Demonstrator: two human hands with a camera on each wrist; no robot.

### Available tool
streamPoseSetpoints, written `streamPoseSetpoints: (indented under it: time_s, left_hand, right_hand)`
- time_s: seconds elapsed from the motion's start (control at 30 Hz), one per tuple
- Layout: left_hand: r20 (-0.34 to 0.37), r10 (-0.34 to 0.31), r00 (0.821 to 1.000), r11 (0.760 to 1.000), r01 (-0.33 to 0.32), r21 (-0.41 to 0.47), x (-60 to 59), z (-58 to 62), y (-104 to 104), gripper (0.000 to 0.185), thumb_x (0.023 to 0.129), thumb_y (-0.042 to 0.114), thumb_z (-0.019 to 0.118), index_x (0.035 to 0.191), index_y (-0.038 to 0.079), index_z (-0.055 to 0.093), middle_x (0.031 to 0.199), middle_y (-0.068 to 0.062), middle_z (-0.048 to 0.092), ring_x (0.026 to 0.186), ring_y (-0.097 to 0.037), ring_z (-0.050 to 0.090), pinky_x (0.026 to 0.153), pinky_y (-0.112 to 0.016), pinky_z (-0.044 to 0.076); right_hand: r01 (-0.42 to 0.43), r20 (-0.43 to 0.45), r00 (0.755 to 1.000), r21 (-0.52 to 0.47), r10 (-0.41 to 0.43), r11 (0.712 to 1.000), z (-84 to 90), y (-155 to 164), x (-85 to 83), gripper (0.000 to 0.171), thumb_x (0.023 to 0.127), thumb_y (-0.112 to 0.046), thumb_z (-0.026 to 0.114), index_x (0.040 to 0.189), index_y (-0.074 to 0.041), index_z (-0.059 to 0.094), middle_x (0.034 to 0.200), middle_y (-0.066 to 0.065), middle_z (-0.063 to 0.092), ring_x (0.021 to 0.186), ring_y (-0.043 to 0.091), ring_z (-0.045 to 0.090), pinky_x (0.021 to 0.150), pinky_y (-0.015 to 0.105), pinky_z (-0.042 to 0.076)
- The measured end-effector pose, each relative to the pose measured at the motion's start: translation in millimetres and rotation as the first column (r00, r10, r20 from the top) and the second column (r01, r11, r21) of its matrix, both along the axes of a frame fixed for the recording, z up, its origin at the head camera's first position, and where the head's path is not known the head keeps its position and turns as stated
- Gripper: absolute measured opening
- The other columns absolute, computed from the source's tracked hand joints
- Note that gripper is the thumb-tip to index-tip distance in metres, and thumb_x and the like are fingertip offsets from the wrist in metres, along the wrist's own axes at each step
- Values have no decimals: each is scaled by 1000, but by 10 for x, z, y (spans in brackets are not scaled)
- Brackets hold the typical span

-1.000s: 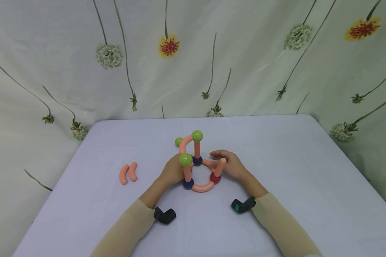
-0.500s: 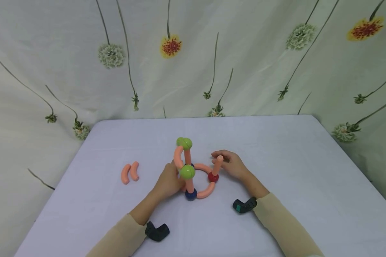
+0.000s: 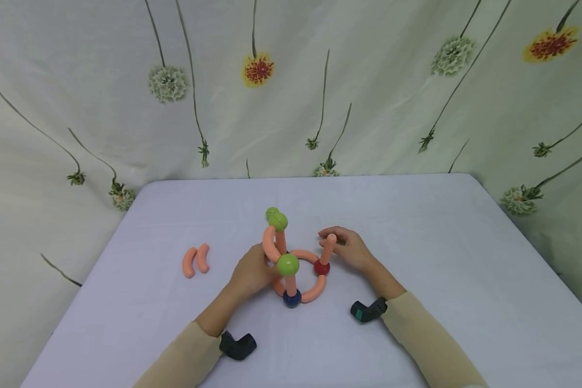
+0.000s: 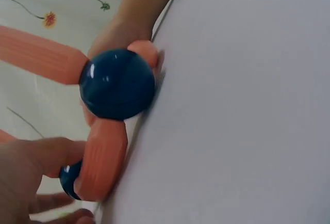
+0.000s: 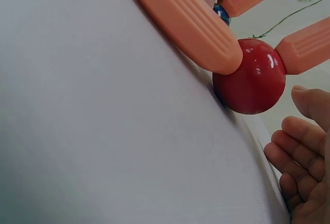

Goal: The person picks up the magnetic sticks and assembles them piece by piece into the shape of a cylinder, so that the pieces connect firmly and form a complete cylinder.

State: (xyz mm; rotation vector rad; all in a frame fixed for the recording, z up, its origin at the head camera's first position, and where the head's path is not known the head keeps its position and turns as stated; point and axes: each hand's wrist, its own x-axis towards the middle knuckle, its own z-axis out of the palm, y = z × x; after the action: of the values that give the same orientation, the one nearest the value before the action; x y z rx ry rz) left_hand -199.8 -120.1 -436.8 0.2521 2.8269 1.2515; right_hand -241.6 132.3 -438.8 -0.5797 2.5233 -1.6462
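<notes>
A toy frame of orange rods and balls stands mid-table in the head view: a flat orange ring [image 3: 314, 293] with a blue ball [image 3: 291, 298] [image 4: 117, 83] and a red ball [image 3: 321, 267] [image 5: 250, 77], and posts topped by green balls [image 3: 288, 264]. My left hand [image 3: 249, 275] [image 4: 20, 172] grips the ring's left curved piece [image 4: 100, 162]. At the right side, my right hand [image 3: 349, 249] [image 5: 304, 172] pinches the top of the slanted rod [image 3: 328, 246] rising from the red ball; its lower fingers hang curled beside the ball without touching it.
Two loose curved orange pieces [image 3: 195, 260] lie side by side to the left on the pale table [image 3: 417, 226]. A flowered curtain [image 3: 368, 97] hangs close behind and around the table. Black wrist cameras [image 3: 237, 346] sit on both forearms.
The frame has been turned on the table by my left hand: the near green-topped post swung toward me and rightward, the arch now shows edge-on. The right hand's rod stands more upright.
</notes>
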Motion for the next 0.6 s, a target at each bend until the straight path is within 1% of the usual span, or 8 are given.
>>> streamPoseSetpoints:
  time_s: [0.07, 0.1, 0.17, 0.2, 0.3, 0.4, 0.5, 0.6]
  left_hand:
    - [-47, -41, 998, 998, 42, 35, -51, -36, -15, 34, 82, 27, 75, 109, 10, 63, 90, -1, 60, 83, -18, 55, 71, -37, 45]
    - [-63, -61, 996, 997, 64, 46, -73, -59, -25, 35, 82, 25, 75, 111, 9, 64, 93, -2, 62, 87, -19, 56, 75, -39, 46]
    - [-85, -76, 993, 996, 80, 45, -92, -98, -47, 40, 82, 24, 75, 117, 8, 63, 106, -4, 65, 96, -20, 58, 84, -43, 47]
    - [-94, -81, 992, 995, 86, 44, -94, -115, -56, 42, 83, 24, 75, 119, 8, 63, 108, -4, 65, 98, -20, 59, 85, -45, 47]
    - [-105, -96, 990, 994, 100, 38, -96, -149, -74, 41, 83, 24, 75, 117, 6, 64, 105, -5, 66, 94, -20, 60, 82, -43, 48]
    - [-104, -87, 991, 995, 90, 32, -78, -160, -83, 41, 81, 27, 77, 115, 7, 62, 99, -3, 65, 90, -17, 58, 79, -39, 47]
    - [-89, -80, 993, 996, 82, 26, -42, -156, -101, 34, 80, 26, 77, 107, 10, 62, 91, 0, 61, 82, -16, 55, 74, -36, 46]
    - [-92, -80, 993, 997, 82, 14, 2, -152, -129, 26, 81, 23, 76, 99, 12, 60, 86, 1, 57, 79, -15, 53, 71, -34, 45]
  right_hand:
    - [0, 3, 1000, -4, 0, 1000, -98, 19, -60, 32, 93, -10, 64, 121, 6, 63, 122, 20, 63, 113, 34, 57, 93, 45, 45]
    - [1, 8, 1000, -5, -1, 1000, -145, 26, -94, 32, 93, -12, 65, 121, 5, 63, 122, 19, 63, 113, 34, 56, 94, 45, 45]
    - [6, 21, 1000, -8, -5, 1000, -207, 31, -134, 33, 93, -14, 65, 122, 2, 64, 122, 16, 63, 113, 31, 57, 93, 42, 45]
    - [7, 26, 1000, -11, -7, 1000, -211, 29, -142, 32, 93, -15, 66, 121, 1, 64, 122, 15, 64, 112, 30, 57, 92, 41, 46]
    - [16, 48, 999, -22, -15, 1000, -179, 18, -154, 30, 93, -16, 66, 120, -1, 66, 120, 13, 65, 110, 27, 58, 88, 36, 47]
    - [17, 56, 998, -29, -15, 999, -136, 6, -160, 30, 93, -17, 66, 118, -1, 67, 119, 13, 65, 106, 26, 59, 83, 33, 47]
    - [3, 51, 999, -20, -2, 1000, -115, 2, -160, 30, 94, -16, 64, 118, 1, 66, 118, 15, 65, 104, 26, 59, 81, 32, 47]
    - [-6, 38, 999, -5, 6, 1000, -112, 16, -147, 30, 94, -14, 63, 119, 3, 64, 114, 15, 66, 101, 26, 61, 80, 32, 48]
